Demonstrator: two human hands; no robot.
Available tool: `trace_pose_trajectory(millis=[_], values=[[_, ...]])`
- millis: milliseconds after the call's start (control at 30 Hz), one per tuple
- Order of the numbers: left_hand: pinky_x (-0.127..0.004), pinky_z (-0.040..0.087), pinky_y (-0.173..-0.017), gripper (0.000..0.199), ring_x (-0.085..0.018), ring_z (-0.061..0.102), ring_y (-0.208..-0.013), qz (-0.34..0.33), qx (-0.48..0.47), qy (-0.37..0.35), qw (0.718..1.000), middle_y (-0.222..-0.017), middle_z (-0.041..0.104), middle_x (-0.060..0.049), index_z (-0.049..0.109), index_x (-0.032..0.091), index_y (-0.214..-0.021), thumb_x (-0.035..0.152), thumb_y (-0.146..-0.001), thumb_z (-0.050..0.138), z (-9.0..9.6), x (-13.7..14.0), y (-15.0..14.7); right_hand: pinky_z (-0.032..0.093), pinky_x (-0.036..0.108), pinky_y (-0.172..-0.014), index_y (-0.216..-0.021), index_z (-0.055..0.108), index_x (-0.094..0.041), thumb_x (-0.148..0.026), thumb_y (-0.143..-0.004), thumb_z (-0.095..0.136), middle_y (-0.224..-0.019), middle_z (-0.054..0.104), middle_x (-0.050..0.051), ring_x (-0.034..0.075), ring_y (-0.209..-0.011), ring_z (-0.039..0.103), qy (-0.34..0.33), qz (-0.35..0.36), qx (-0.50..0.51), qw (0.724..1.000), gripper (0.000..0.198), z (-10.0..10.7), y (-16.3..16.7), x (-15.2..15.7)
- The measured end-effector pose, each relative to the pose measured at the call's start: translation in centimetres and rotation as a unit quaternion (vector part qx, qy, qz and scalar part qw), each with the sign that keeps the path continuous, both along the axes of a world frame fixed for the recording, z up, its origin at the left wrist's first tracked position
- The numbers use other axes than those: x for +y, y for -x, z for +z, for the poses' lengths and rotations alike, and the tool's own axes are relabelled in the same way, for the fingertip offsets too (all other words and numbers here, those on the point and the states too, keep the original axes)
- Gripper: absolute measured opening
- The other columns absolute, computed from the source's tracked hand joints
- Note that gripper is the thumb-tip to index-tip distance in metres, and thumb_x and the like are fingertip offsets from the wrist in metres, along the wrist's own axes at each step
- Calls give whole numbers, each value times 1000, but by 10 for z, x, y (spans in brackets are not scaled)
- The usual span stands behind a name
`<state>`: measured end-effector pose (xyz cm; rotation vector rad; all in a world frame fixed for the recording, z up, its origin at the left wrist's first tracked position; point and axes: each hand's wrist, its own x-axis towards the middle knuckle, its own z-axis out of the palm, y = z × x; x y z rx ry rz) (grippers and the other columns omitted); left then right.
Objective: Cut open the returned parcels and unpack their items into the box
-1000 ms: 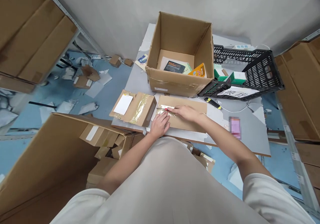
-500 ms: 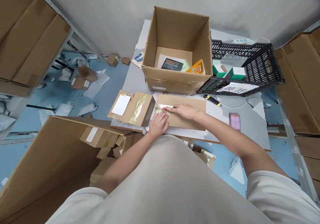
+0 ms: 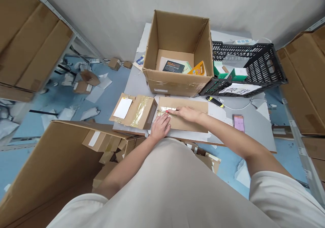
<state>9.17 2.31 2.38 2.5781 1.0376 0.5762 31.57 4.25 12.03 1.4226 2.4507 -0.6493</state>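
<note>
A flat cardboard box (image 3: 199, 104) with shiny clear tape on its left part lies in front of me. My right hand (image 3: 189, 114) is closed around a utility knife (image 3: 167, 111) with a red tip section; its thin blade points left along the tape, and most of the handle is hidden in the hand. Close by, my left hand (image 3: 160, 125) rests with fingers laid on the box's near left part, holding nothing. Left of it stands a taped carton (image 3: 147, 111) bearing a white label (image 3: 123, 107).
Behind is a large open carton (image 3: 177, 85) with books inside, beside a black plastic crate (image 3: 266, 82). A yellow-and-black cutter (image 3: 215, 101) and a phone (image 3: 238, 123) lie to the right on the table (image 3: 259, 136). A big box (image 3: 50, 160) of small parcels stands at lower left.
The view has shifted slightly. Both hands, the knife and the flat box stay in nearly the same place relative to each other.
</note>
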Motion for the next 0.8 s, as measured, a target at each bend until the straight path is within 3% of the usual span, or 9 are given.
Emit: trace_pose_trajectory(millis=[167,300,467,567,800], values=[[-44,36,-108,39,-25,50,-128,3,0,14,1000,-131,59,-12,59,21,-125,30,-89,47,-1,0,0,43,31,-74,-145,30,-44,-17,-94,33,-116,62,9,24,-97,65,0,-7,-27,1000,57,-5,-3,-2],[-45,36,-108,39,-26,51,-127,5,8,7,1000,-130,59,-12,59,20,-124,30,-88,47,0,0,-1,42,29,-71,-142,37,-43,-16,-93,36,-104,66,8,21,-88,66,-2,-28,-45,999,57,4,-19,-10],[-45,35,-107,39,-26,51,-127,11,3,11,1000,-130,60,-12,60,19,-123,30,-88,46,0,1,-3,40,30,-65,-133,52,-39,-7,-85,41,-93,68,9,21,-77,65,37,-117,-123,985,59,19,-91,-58],[-45,33,-108,39,-27,50,-127,18,-11,29,999,-131,59,-12,60,20,-123,30,-88,47,-2,1,-3,39,30,-63,-133,52,-36,-4,-80,42,-88,67,8,19,-73,64,25,-191,-131,973,63,22,-130,-93],[-45,31,-108,40,-28,49,-128,23,0,37,999,-132,58,-12,59,21,-124,32,-87,47,-1,0,-3,39,30,-64,-135,48,-40,-2,-77,44,-86,65,5,17,-65,59,-2,-211,-109,971,69,33,-155,-135]])
